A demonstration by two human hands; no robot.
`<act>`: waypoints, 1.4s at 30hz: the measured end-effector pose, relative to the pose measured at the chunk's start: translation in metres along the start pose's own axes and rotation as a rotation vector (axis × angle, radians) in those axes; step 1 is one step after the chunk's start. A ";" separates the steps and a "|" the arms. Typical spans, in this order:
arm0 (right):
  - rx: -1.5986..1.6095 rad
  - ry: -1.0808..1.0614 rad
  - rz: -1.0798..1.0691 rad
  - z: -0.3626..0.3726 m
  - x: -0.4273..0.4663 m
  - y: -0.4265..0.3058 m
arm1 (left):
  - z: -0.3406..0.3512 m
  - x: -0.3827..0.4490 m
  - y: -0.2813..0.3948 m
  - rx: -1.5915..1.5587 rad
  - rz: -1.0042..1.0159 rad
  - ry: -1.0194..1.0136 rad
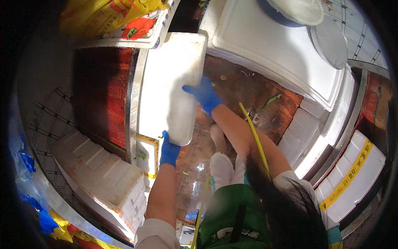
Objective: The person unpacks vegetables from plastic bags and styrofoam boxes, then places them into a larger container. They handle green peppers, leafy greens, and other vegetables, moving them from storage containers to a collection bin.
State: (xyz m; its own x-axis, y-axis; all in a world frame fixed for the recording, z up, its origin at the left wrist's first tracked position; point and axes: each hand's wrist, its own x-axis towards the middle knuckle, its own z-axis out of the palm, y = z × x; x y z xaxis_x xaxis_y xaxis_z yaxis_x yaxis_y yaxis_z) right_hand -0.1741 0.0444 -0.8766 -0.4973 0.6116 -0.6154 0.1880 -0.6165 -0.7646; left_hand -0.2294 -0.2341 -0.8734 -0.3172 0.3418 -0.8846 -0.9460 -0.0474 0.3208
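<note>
A long white foam box or lid [174,68] lies lengthwise before me, brightly lit at its far part. My left hand [169,151], in a blue glove, grips its near end at the lower left corner. My right hand [205,95], also gloved in blue, lies on its right long edge, thumb stretched over the top and fingers partly out of sight. Below and left of the long piece stands a foam box with yellow printed tape [148,174], close to my left hand.
A large white foam lid [261,46] at upper right carries a round tub [298,11]. Foam boxes stand at left [102,168] and right [351,177]. A yellow bag [108,18] lies upper left. The wet brown floor [264,81] holds leaf scraps.
</note>
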 end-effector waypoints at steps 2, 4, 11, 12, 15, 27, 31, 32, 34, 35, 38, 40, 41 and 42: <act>-0.022 0.023 -0.029 0.004 -0.010 0.005 | -0.016 -0.012 -0.001 0.025 0.009 0.052; 0.038 0.004 -0.080 -0.005 -0.027 0.016 | -0.032 -0.024 -0.002 0.045 -0.009 0.012; 0.047 0.078 0.062 -0.105 -0.117 0.031 | -0.070 -0.057 -0.072 0.526 -0.413 0.059; 0.074 0.148 0.162 -0.120 -0.130 0.026 | -0.071 -0.066 -0.083 0.650 -0.500 0.035; 0.326 0.029 0.028 -0.186 -0.176 0.001 | -0.063 -0.094 -0.119 1.001 -0.509 -0.329; -0.255 0.635 0.370 -0.575 -0.505 -0.085 | -0.074 -0.117 -0.102 1.636 -0.005 -0.191; -0.017 0.522 0.216 -0.607 -0.558 -0.089 | -0.069 -0.086 -0.065 1.688 0.091 -0.070; -0.013 0.568 0.225 -0.612 -0.563 -0.092 | -0.062 -0.082 -0.057 1.794 0.140 -0.078; 0.000 0.660 0.244 -0.618 -0.574 -0.101 | -0.043 -0.080 -0.046 1.851 0.169 -0.078; 0.005 0.744 0.235 -0.622 -0.580 -0.109 | -0.032 -0.079 -0.042 1.802 0.155 -0.072; 0.003 0.629 0.146 -0.624 -0.590 -0.131 | -0.005 -0.077 -0.033 1.687 0.185 -0.043; -0.122 0.627 0.096 -0.615 -0.591 -0.148 | 0.006 -0.070 -0.028 1.840 0.477 -0.060; -0.208 0.650 0.079 -0.604 -0.591 -0.156 | 0.011 -0.063 -0.025 1.862 0.573 -0.068; -0.321 0.668 0.068 -0.592 -0.586 -0.164 | 0.016 -0.055 -0.021 1.890 0.659 -0.068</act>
State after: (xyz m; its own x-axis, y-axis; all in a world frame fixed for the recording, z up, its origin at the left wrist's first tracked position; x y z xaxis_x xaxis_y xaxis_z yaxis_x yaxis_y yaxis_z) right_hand 0.5879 0.0807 -0.5037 0.1257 0.8113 -0.5710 0.4890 -0.5514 -0.6759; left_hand -0.1909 -0.2368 -0.8263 -0.4755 0.7191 -0.5067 0.5606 0.6916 0.4554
